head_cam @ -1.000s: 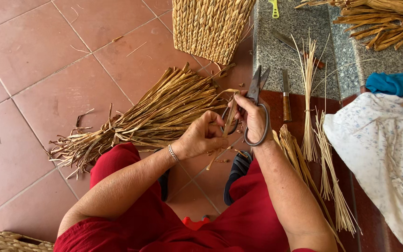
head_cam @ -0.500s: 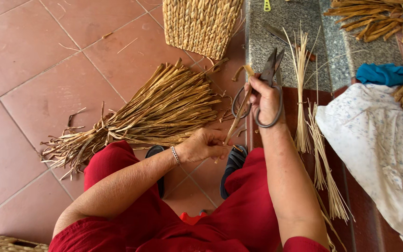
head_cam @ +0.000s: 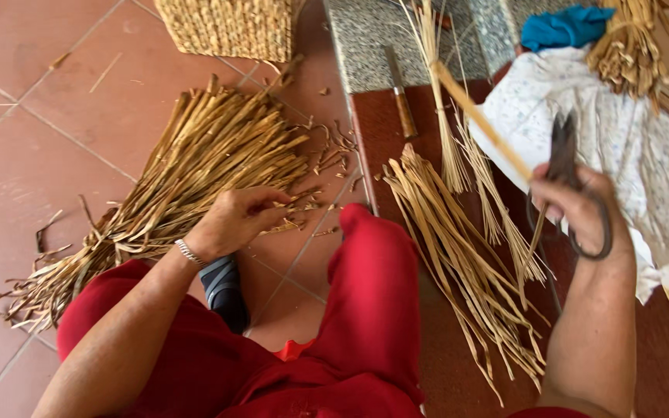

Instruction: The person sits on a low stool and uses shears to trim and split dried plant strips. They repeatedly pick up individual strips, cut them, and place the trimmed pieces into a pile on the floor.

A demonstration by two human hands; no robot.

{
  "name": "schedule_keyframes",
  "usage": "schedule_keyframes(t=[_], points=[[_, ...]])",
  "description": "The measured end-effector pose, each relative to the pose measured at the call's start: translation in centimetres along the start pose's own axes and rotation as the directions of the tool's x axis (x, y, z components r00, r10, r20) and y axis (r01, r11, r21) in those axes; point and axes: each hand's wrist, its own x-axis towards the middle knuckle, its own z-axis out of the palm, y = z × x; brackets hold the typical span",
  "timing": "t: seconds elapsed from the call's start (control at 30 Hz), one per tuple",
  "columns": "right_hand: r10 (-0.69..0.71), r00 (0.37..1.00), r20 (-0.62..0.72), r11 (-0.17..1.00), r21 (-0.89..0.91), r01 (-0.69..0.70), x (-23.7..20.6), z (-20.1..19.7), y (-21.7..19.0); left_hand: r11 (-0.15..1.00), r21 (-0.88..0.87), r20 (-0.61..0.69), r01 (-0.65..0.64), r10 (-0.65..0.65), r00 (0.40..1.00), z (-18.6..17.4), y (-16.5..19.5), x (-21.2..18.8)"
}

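Observation:
My left hand (head_cam: 235,220) reaches down to the edge of a big pile of dried straw strips (head_cam: 187,178) on the tiled floor, its fingers curled among the strip ends. My right hand (head_cam: 578,213) is raised at the right, closed on dark metal scissors (head_cam: 567,174) with a single straw strip (head_cam: 482,124) pinched against them, sticking up and to the left. A sorted bundle of thinner straw (head_cam: 458,255) lies on the dark red step between my hands. My red trouser legs fill the lower middle.
A woven straw basket (head_cam: 230,27) stands at the top. A knife with a wooden handle (head_cam: 402,101) lies on the speckled stone ledge. A white patterned cloth (head_cam: 621,147), a blue cloth (head_cam: 563,27) and another straw bunch (head_cam: 632,42) lie at the right.
My hands have come apart: the left dropped to the floor pile, the right swung out to the right with the scissors and one strip. The view has shifted right.

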Motion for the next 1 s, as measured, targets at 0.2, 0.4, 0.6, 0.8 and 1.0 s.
schedule_keyframes(t=[0.2, 0.4, 0.6, 0.8, 1.0], points=[[0.436, 0.900, 0.034, 0.865, -0.291, -0.408, -6.1, -2.3, 15.4, 0.976, -0.038, 0.033, 0.212, -0.211, 0.977, 2.0, -1.8, 0.3], [0.337, 0.929, -0.153, 0.568, -0.754, -0.330, -9.3, -2.3, 25.4, 0.960, 0.058, 0.025, 0.274, -0.275, 0.961, 2.9, -4.8, 0.6], [0.113, 0.964, -0.241, 0.454, -0.851, -0.265, -9.1, 0.1, 24.9, 0.931, 0.355, 0.023, 0.087, -0.102, 0.995, 2.7, -9.9, 1.2], [0.106, 0.943, -0.315, 0.918, -0.334, -0.215, -7.2, 3.4, 13.2, 0.764, 0.460, -0.084, 0.452, -0.470, 0.879, 1.1, -20.3, 2.3], [-0.101, 0.987, -0.128, 0.958, 0.255, 0.132, -2.5, 7.4, 2.1, 0.552, 0.775, 0.112, 0.307, -0.598, 0.794, 6.4, -26.2, 3.0]])
